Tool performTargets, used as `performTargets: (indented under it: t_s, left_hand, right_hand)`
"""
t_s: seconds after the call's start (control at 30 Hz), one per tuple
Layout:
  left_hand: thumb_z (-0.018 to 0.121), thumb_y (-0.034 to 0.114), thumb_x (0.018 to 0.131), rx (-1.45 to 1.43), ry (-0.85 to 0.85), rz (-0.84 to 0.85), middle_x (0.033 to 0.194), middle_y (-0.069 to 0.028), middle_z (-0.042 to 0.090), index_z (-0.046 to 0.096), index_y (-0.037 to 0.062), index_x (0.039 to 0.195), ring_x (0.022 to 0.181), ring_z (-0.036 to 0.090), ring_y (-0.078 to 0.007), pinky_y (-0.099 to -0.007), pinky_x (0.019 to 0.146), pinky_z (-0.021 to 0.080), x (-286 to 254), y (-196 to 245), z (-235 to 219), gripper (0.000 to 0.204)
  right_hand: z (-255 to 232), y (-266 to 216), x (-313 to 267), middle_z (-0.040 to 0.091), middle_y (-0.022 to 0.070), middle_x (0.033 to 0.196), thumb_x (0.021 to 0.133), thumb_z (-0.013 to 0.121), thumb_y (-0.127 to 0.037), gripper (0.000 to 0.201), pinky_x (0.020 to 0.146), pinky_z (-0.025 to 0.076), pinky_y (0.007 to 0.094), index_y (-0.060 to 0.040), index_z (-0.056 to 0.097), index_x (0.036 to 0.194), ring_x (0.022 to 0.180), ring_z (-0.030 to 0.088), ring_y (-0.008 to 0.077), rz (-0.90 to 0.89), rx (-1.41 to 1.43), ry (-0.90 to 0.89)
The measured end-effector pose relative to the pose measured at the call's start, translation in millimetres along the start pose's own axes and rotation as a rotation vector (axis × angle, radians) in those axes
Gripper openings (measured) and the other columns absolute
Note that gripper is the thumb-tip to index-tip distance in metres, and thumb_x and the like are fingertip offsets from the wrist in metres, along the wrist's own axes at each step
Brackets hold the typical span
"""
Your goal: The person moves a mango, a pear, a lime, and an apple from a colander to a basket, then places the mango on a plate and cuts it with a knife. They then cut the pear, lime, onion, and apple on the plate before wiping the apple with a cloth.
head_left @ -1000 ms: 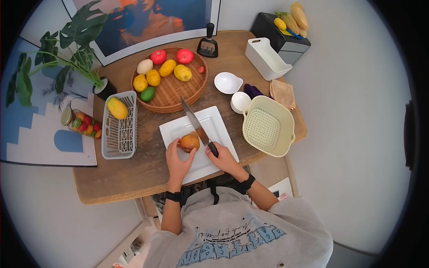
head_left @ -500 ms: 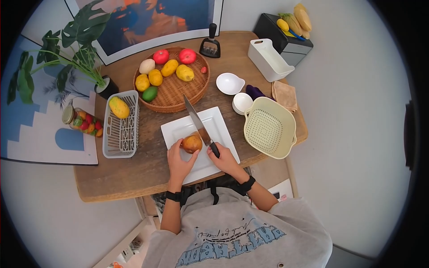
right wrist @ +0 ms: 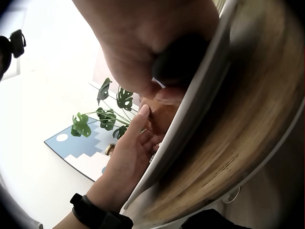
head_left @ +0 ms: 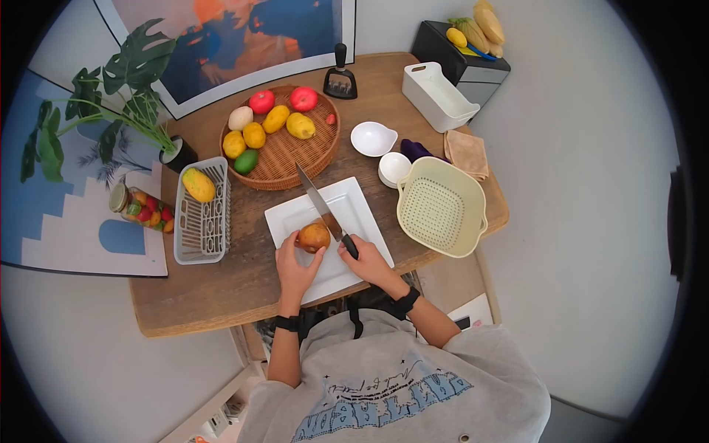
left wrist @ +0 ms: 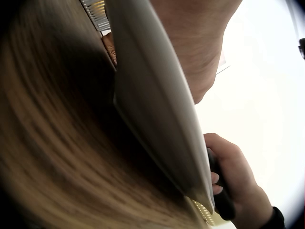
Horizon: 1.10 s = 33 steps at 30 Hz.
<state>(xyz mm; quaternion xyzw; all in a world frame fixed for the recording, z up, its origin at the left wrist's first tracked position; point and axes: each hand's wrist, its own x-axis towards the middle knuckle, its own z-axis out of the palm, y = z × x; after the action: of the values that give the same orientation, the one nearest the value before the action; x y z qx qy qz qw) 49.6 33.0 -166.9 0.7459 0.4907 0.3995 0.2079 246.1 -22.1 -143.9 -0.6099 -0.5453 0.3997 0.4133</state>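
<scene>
As I hold my work over the square white plate (head_left: 354,199), the wooden table (head_left: 207,295) spreads out under and around it. Beyond the plate sits the round wicker tray (head_left: 295,159), with red, yellow, green and pale produce in it. The plate itself lies near my edge of the table, set at a slant. To its right is the pale yellow colander (head_left: 436,214), and to its left the grey slotted basket (head_left: 196,238), with a mottled yellow fruit (head_left: 199,185) inside. The white bin (head_left: 436,96) stands farther off, beyond the plate and to the right.

Over the near part of the plate are my hands. My left hand (head_left: 295,272) has its thumb and fingers curved round the sides of the brown fruit (head_left: 314,237); my right hand (head_left: 369,264) is closed round the black handle of the knife (head_left: 319,198). The blade slants away to the left, just right of the fruit, its tip reaching past the plate's far edge; I can't tell whether the steel touches the skin. Right of the plate and beyond it lie the folded tan cloth (head_left: 467,153), the spouted white bowl (head_left: 373,139) and the small white cup (head_left: 394,170). Smallest among my working things, the brown fruit is over the middle-left of the plate.
</scene>
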Motion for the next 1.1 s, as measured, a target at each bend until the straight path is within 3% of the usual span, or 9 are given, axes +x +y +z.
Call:
performTargets:
  t_s: [0.13, 1.1]
  left_hand:
    - [0.086, 0.032, 0.078, 0.000, -0.013, -0.021, 0.122, -0.0161, 0.065, 0.058, -0.0010, 0.129, 0.108, 0.063, -0.0303, -0.0413, 0.095, 0.043, 0.2, 0.4, -0.3, 0.067]
    - [0.083, 0.032, 0.080, 0.006, -0.013, -0.029, 0.119, -0.0173, 0.066, 0.057, -0.0024, 0.129, 0.106, 0.063, -0.0308, -0.0416, 0.096, 0.042, 0.8, 3.6, -1.4, 0.065]
  right_hand:
    - [0.8, -0.5, -1.6, 0.064, 0.0173, 0.074, 0.094, 0.063, -0.019, 0.021, 0.065, 0.050, 0.0365, 0.0004, 0.062, 0.100, 0.065, 0.063, 0.0276, -0.034, 0.027, 0.021]
    - [2.5, 4.8, 1.1, 0.066, 0.0164, 0.078, 0.094, 0.062, -0.018, 0.019, 0.066, 0.050, 0.0356, 0.0002, 0.062, 0.100, 0.068, 0.065, 0.0264, -0.004, -0.020, 0.012]
